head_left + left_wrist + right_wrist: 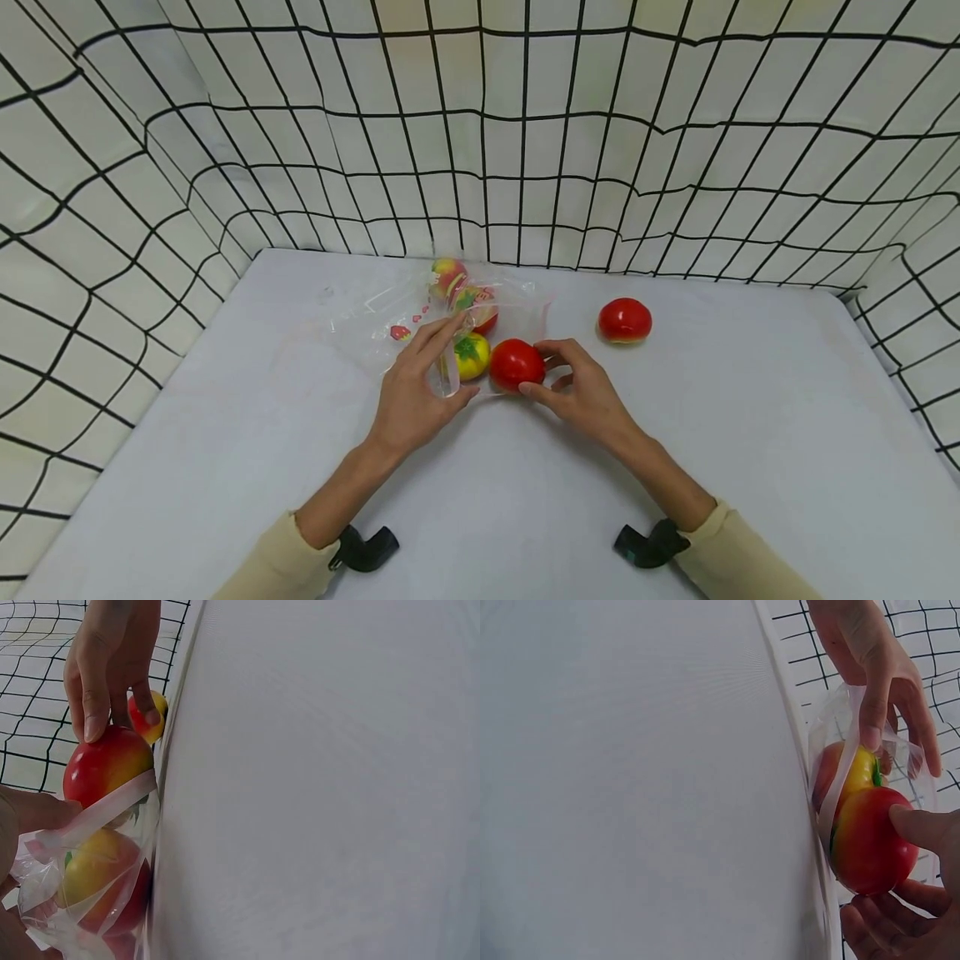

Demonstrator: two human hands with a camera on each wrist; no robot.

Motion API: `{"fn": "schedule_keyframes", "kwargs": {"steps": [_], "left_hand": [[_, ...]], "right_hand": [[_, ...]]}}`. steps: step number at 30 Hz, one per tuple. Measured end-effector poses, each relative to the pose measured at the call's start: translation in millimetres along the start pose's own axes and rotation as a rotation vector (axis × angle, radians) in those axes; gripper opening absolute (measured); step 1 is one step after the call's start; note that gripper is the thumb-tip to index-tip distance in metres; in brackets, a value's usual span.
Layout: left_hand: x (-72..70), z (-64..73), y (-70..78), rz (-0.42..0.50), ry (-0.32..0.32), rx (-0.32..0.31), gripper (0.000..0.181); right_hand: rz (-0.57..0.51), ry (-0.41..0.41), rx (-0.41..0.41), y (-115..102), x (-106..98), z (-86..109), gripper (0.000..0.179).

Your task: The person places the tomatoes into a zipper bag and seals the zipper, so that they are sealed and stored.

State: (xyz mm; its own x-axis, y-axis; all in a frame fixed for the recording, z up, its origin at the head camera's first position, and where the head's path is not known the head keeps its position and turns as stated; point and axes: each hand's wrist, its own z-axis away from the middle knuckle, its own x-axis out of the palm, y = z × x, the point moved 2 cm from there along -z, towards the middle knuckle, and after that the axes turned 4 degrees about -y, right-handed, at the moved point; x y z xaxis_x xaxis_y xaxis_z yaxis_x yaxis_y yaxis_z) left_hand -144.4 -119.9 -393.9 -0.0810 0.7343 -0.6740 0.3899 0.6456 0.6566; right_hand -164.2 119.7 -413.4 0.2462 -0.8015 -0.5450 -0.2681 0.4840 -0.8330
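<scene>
A clear plastic bag with red print lies on the table. Inside it sit a yellow-green tomato and two red-and-yellow ones farther back, seen through the film. My left hand holds the bag's mouth, thumb on the near edge and fingers on the far side. At that mouth my right hand grips a glossy red tomato between thumb and fingers. The right wrist view shows this tomato partly within the bag's pale rim, touching the yellow one.
Another red tomato lies on the white table, right of the bag. Black netting stands along the back and both sides of the table. A dark camera mount is on the left wrist, with another on the right.
</scene>
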Motion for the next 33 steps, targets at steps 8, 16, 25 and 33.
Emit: {"fn": "schedule_keyframes", "kwargs": {"steps": [8, 16, 25, 33], "left_hand": [[1.3, 0.8, -2.0, 0.005, 0.001, 0.007, 0.096], [1.6, 0.9, -1.4, 0.000, -0.002, 0.005, 0.096], [2.2, 1.6, 1.6, 0.001, -0.012, 0.015, 0.094], [2.5, 1.1, 3.3, -0.007, -0.010, 0.035, 0.094]], "right_hand": [[0.024, 0.004, -0.004, -0.2, 2.8, -1.8, 0.061], [0.043, 0.021, 0.015, -5.0, 4.7, -3.4, 0.061], [0.025, 0.032, -0.038, -9.6, 9.6, -6.3, 0.062], [0.052, 0.035, -0.028, -12.0, 10.8, -7.3, 0.061]]}}
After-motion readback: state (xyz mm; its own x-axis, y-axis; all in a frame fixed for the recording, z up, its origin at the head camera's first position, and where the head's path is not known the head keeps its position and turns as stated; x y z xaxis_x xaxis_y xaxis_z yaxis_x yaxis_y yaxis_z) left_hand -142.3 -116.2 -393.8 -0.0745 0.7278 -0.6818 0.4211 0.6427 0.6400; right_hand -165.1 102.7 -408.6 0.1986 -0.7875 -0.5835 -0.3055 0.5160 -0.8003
